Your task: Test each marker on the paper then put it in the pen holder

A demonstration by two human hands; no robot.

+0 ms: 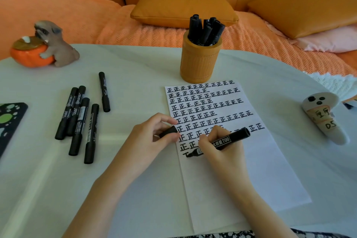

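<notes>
My right hand [218,147] grips a thick black marker [229,140], its tip touching the white paper [260,160] at the left end of a new row. Rows of black characters cover the paper's upper half. My left hand [152,139] pinches the marker's black cap [169,131] at the paper's left edge. The orange pen holder [200,60] stands behind the paper with several black markers [204,30] in it. Several more capped black markers [81,120] lie on the table to the left, one [104,92] a little apart.
A dog-and-pumpkin figurine [44,46] sits at the far left. A black and green patterned object [9,121] lies at the left edge. A white ghost-shaped figure [324,116] lies on the right. An orange sofa with cushions [183,6] runs behind the table [135,67].
</notes>
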